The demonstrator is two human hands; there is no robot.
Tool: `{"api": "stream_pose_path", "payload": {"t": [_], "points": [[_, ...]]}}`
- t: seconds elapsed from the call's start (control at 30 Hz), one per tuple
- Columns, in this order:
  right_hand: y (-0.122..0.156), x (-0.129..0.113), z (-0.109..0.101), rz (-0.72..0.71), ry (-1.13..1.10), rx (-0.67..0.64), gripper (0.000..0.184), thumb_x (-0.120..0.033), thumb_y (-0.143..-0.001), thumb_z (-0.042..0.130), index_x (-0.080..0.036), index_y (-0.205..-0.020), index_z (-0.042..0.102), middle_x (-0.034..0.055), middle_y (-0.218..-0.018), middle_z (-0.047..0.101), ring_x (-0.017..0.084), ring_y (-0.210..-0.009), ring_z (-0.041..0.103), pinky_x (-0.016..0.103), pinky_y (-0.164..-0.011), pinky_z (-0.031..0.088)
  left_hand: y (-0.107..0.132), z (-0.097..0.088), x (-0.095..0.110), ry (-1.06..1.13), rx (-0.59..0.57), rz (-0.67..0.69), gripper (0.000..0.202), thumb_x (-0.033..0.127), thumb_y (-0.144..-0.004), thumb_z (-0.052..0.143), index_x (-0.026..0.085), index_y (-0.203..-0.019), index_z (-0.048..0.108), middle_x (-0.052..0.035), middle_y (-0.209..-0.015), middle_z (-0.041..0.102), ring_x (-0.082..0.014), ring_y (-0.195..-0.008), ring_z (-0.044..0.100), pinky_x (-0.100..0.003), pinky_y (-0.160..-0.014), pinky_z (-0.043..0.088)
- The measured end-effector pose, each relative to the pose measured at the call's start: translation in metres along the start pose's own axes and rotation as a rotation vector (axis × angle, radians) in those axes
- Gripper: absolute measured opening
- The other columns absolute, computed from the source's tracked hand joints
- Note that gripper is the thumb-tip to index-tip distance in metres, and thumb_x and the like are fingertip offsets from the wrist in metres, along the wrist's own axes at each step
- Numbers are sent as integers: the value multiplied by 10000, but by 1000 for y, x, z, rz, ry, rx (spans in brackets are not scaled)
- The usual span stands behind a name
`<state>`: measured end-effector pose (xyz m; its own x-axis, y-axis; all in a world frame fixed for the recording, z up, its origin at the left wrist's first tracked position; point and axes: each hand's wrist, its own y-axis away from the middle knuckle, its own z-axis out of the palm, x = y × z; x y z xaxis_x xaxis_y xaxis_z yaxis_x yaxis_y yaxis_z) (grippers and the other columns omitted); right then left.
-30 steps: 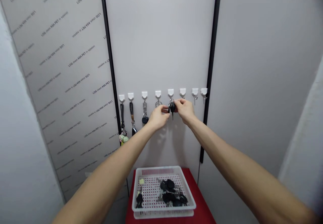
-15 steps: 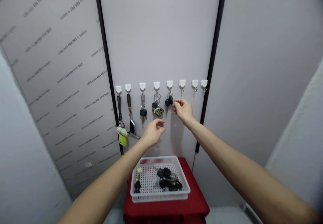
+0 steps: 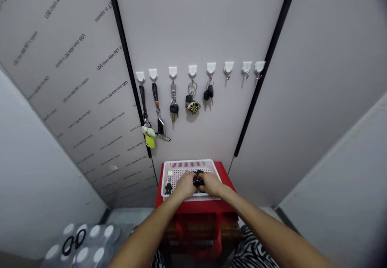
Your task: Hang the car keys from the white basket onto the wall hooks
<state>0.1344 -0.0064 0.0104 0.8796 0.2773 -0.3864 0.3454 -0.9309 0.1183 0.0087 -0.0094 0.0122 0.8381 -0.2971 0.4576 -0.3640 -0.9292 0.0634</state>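
Both of my hands are down in a white plastic basket (image 3: 181, 164) with a perforated floor. My left hand (image 3: 186, 185) and my right hand (image 3: 211, 184) almost meet over a bunch of black-headed keys (image 3: 198, 181). Their fingers are curled in on the keys from either side, and the fingertips are partly hidden. At the basket's left side lies another black-headed key (image 3: 168, 187), near a small pale yellow tag (image 3: 170, 173). On the wall above, a pair of black keys (image 3: 208, 93) hangs from a white hook (image 3: 211, 68).
Several white hooks line the wall; keys with a brass-coloured charm (image 3: 193, 106), a silver clip (image 3: 173, 90) and a lime-green tag (image 3: 150, 141) hang there. Three bare hooks (image 3: 229, 68) are at the right. Under the basket is a red bag (image 3: 225, 175). Wrapped bottles (image 3: 87, 244) stand lower left.
Both hands have dropped from the wall hooks into the basket and come together on the keys there. The black pair of keys stays on its hook. The view has tilted downward.
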Motion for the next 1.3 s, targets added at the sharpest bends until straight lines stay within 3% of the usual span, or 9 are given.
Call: {"api": "stream_pose_path", "payload": {"t": [0.17, 0.27, 0.4, 0.53, 0.67, 0.8, 0.93, 1.17, 1.3], "points": [[-2, 3, -9, 68, -192, -26, 177, -158, -557, 451, -133, -703, 549, 38, -630, 573, 111, -558, 498, 185, -487, 340, -3, 1, -6, -51, -3, -89, 334, 209, -533, 478, 207, -865, 518, -55, -895, 512, -180, -835, 464, -250, -676, 357], [-2, 5, -15, 136, -262, -38, 252, -93, -584, 373, -121, -771, 540, 33, -622, 570, 80, -499, 485, 166, -457, 334, -3, -1, -9, -43, -71, -118, 290, 194, -531, 471, 227, -810, 544, -26, -811, 552, -161, -774, 488, -234, -641, 358], [-2, 3, -17, 59, -69, -160, 328, -203, -478, 530, -154, -801, 556, 42, -716, 574, 130, -607, 500, 192, -494, 336, -3, -3, -8, -34, -149, -178, 307, 219, -482, 521, 229, -788, 547, -9, -743, 572, -162, -701, 504, -227, -573, 355], [-3, 1, -12, 46, 6, -170, 322, -241, -433, 567, -174, -748, 560, 20, -681, 563, 127, -606, 480, 190, -481, 314, -4, -2, -10, 0, -149, -190, 301, 198, -458, 540, 201, -759, 544, -3, -697, 568, -144, -651, 497, -205, -528, 340], [-5, 5, -13, 62, -243, -155, 272, -213, -439, 577, -158, -702, 537, -30, -542, 499, 72, -483, 420, 167, -417, 280, -7, -1, -16, 184, -112, -177, 273, 144, -461, 531, 154, -734, 531, 6, -648, 541, -102, -582, 466, -176, -489, 324], [-9, 3, -21, 90, -651, -105, 162, -168, -530, 506, -145, -689, 492, -75, -429, 391, 35, -368, 339, 159, -369, 263, -13, -3, -17, 578, -100, -137, 316, 100, -475, 513, 124, -790, 491, 20, -629, 511, -72, -529, 435, -165, -464, 324], [-11, -4, -26, 26, -870, -66, 118, -170, -561, 484, -142, -675, 484, -81, -400, 383, 35, -354, 341, 160, -362, 251, -18, -10, -15, 853, -101, -52, 218, 46, -483, 476, 107, -690, 496, 32, -587, 498, -63, -531, 432, -176, -519, 342], [-8, -10, -27, 23, -1088, -54, 147, -191, -590, 455, -134, -723, 482, -71, -442, 427, 34, -369, 368, 173, -399, 308, -18, -28, -9, 1031, -61, -94, 134, 69, -502, 472, 108, -627, 498, 29, -577, 506, -64, -550, 439, -192, -572, 338], [-8, -10, -29, 52, -1112, -30, 186, -202, -600, 437, -134, -765, 493, -49, -506, 474, 43, -422, 409, 187, -444, 351, -17, -37, -7, 958, -49, -153, 56, 164, -557, 458, 119, -576, 484, 47, -503, 462, -49, -473, 393, -178, -503, 305]]}}
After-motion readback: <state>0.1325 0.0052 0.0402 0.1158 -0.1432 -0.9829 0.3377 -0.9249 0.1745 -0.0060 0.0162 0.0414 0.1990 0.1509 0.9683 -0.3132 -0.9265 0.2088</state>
